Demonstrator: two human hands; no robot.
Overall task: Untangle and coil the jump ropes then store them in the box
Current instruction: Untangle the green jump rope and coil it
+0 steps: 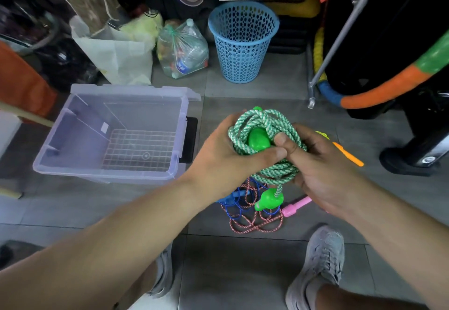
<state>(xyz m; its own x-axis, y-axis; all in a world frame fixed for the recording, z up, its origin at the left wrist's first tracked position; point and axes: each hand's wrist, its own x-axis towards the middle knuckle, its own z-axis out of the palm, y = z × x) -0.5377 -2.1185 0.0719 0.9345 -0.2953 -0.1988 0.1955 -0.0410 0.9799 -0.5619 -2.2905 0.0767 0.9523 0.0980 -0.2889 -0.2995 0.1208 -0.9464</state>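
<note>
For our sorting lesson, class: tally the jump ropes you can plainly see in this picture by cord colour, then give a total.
green-and-white rope: 1
blue rope: 1
red-and-white rope: 1
Total: 3 plainly seen. The orange handle may belong to a fourth rope, but its cord is mostly hidden.

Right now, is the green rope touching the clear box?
Apart. The head view shows grey floor between the clear box and the green rope, which the left hand and right hand hold.
</note>
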